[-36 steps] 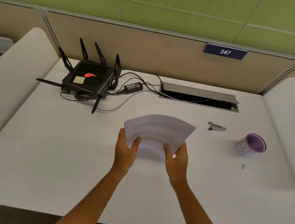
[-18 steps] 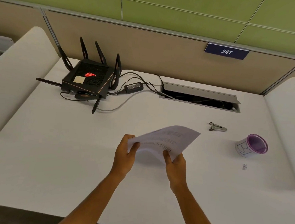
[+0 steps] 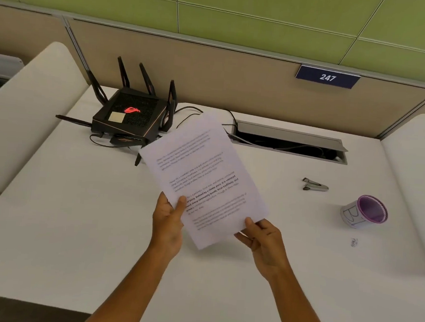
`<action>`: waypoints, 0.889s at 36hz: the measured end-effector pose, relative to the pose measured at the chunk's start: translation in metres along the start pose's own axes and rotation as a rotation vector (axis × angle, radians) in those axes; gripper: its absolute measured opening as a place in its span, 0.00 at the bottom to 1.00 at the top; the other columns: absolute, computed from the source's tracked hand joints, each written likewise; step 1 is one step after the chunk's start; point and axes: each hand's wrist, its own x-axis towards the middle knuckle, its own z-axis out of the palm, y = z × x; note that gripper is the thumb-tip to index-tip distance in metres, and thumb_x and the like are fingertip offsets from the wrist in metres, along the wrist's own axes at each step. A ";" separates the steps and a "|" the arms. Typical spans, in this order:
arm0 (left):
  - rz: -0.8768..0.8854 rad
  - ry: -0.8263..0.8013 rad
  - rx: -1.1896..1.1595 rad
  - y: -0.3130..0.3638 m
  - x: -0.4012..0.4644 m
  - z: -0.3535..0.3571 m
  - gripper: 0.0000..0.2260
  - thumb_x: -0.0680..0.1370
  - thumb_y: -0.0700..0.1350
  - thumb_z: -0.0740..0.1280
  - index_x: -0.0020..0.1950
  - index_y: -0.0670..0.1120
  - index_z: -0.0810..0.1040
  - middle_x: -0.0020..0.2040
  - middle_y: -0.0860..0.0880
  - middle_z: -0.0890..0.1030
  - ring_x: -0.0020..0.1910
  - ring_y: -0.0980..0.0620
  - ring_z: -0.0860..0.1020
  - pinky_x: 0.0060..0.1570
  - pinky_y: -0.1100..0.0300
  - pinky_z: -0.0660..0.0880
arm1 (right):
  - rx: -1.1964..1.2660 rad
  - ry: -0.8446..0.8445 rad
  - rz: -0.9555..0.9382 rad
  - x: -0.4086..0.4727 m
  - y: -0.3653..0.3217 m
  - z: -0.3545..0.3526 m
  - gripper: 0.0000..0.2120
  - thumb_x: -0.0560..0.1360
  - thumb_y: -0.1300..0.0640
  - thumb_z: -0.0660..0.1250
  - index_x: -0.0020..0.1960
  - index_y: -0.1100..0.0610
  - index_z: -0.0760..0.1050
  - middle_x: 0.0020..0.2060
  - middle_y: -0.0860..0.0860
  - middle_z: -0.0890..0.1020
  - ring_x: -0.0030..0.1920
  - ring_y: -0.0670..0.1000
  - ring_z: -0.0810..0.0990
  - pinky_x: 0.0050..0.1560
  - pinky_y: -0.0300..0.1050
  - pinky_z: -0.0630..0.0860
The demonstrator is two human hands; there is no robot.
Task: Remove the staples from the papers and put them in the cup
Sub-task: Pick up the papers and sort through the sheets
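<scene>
Both hands hold a white printed sheaf of papers (image 3: 205, 178) above the white desk (image 3: 61, 225), text side facing the camera, tilted so its far end leans toward the left. Left hand (image 3: 167, 223) grips the lower left edge, thumb laid over the printed face, fingers (image 3: 163, 202) curled behind. Right hand (image 3: 263, 243) pinches the lower right corner between thumb and fingers closed on the sheet. Whether a staple sits in the papers cannot be told; the top corners are too pale to read. The far end of the papers hides part of the cables beside a black router with upright antennas and a glowing red logo (image 3: 131, 119) at the desk's back left. A grey metal cable hatch (image 3: 291, 141), lid propped, lies along the back edge right of centre. A small silver and black staple remover (image 3: 315, 185) rests on the desk to the right of the papers, well apart from them. Nearer the right edge stands a white paper cup with a purple rim and black marker lettering (image 3: 365, 212), tilted toward the camera. A small metallic bit (image 3: 354, 242), possibly loose staples, lies on the desk just in front of the cup. A blue plate reading 247 (image 3: 327, 77) hangs on the beige partition behind.
</scene>
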 end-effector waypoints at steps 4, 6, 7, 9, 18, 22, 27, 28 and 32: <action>-0.064 -0.031 -0.100 -0.011 -0.010 0.012 0.22 0.85 0.38 0.65 0.76 0.58 0.73 0.69 0.49 0.83 0.66 0.46 0.83 0.63 0.41 0.82 | 0.042 0.069 -0.053 -0.006 0.001 0.029 0.20 0.71 0.56 0.76 0.62 0.59 0.82 0.58 0.57 0.87 0.59 0.59 0.85 0.60 0.63 0.81; -0.077 -0.040 -0.115 -0.016 -0.013 0.015 0.23 0.85 0.37 0.66 0.77 0.56 0.72 0.69 0.49 0.84 0.66 0.46 0.84 0.61 0.42 0.83 | 0.040 0.126 -0.080 -0.006 -0.001 0.038 0.18 0.74 0.60 0.75 0.63 0.56 0.81 0.56 0.53 0.88 0.56 0.56 0.87 0.56 0.60 0.83; -0.079 -0.039 -0.122 -0.018 -0.014 0.016 0.24 0.84 0.37 0.66 0.78 0.55 0.72 0.69 0.49 0.84 0.66 0.46 0.84 0.60 0.44 0.84 | 0.020 0.154 -0.090 -0.005 -0.002 0.039 0.17 0.75 0.61 0.75 0.63 0.55 0.80 0.55 0.52 0.88 0.55 0.56 0.87 0.55 0.60 0.84; -0.080 -0.020 -0.144 -0.017 -0.011 0.011 0.24 0.84 0.35 0.67 0.77 0.53 0.72 0.69 0.48 0.84 0.67 0.45 0.83 0.59 0.47 0.84 | -0.034 0.182 -0.092 -0.003 -0.006 0.038 0.15 0.76 0.62 0.75 0.61 0.55 0.81 0.54 0.52 0.88 0.55 0.57 0.87 0.55 0.61 0.84; 0.032 0.072 -0.040 0.033 0.028 -0.058 0.22 0.82 0.41 0.70 0.77 0.51 0.73 0.64 0.44 0.86 0.59 0.47 0.85 0.54 0.53 0.86 | -0.286 0.115 -0.122 0.003 -0.045 0.009 0.09 0.75 0.63 0.75 0.55 0.55 0.84 0.50 0.51 0.89 0.49 0.55 0.89 0.44 0.46 0.86; 0.045 -0.108 0.354 0.054 0.032 -0.063 0.20 0.76 0.48 0.75 0.68 0.54 0.78 0.59 0.50 0.88 0.56 0.47 0.87 0.50 0.54 0.87 | -0.378 0.076 -0.166 0.006 -0.057 0.007 0.08 0.76 0.61 0.75 0.55 0.55 0.84 0.49 0.50 0.89 0.48 0.55 0.89 0.45 0.48 0.86; 0.169 -0.103 0.525 0.063 0.029 -0.042 0.11 0.79 0.44 0.75 0.58 0.54 0.82 0.51 0.60 0.89 0.51 0.56 0.87 0.46 0.63 0.86 | -0.458 0.075 -0.283 0.006 -0.060 0.011 0.08 0.77 0.58 0.75 0.55 0.53 0.85 0.49 0.47 0.89 0.47 0.52 0.89 0.48 0.50 0.86; 0.196 -0.083 0.513 0.065 0.027 -0.038 0.10 0.79 0.43 0.75 0.58 0.54 0.82 0.50 0.60 0.88 0.50 0.58 0.87 0.45 0.64 0.85 | -0.453 0.096 -0.324 0.004 -0.060 0.012 0.07 0.77 0.57 0.75 0.54 0.52 0.85 0.48 0.46 0.89 0.47 0.51 0.89 0.48 0.47 0.86; 0.279 0.003 0.476 0.054 0.017 -0.030 0.10 0.79 0.40 0.76 0.55 0.51 0.80 0.51 0.55 0.86 0.48 0.65 0.85 0.45 0.69 0.83 | -0.407 0.205 -0.463 -0.004 -0.048 0.011 0.07 0.76 0.59 0.76 0.53 0.50 0.84 0.43 0.40 0.88 0.47 0.45 0.88 0.46 0.35 0.83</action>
